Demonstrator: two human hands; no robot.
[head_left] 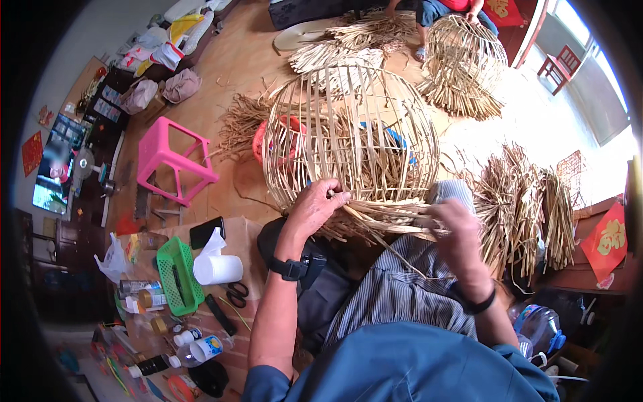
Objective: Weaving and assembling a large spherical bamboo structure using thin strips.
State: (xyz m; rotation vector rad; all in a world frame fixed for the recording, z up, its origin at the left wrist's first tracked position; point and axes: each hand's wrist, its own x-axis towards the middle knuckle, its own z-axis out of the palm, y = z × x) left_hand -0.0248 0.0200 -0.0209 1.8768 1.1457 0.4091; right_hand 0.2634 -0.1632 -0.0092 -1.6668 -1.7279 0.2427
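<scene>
A large open-weave basket frame point(348, 127) of pale split strips lies in front of my knees, its near edge bundled with dry fibre strands point(382, 213). My left hand point(318, 204) is closed at that edge, with thumb and fingers pinching the strands. To the right, above my striped trousers, my right hand point(457, 231) is raised beside the strand ends. Motion smears its fingers, so their grip cannot be made out. One thin strand trails down over my lap. Through the frame's bars show more dry strands and a red-orange round thing point(278, 137).
A pink stool point(175, 159) stands left. The low table holds a green basket point(179, 275), paper roll point(218, 269), scissors point(237, 295) and several bottles. Dry stalk bundles point(516, 208) lie right. Beyond, another person point(455, 10) handles a second basket frame point(465, 50).
</scene>
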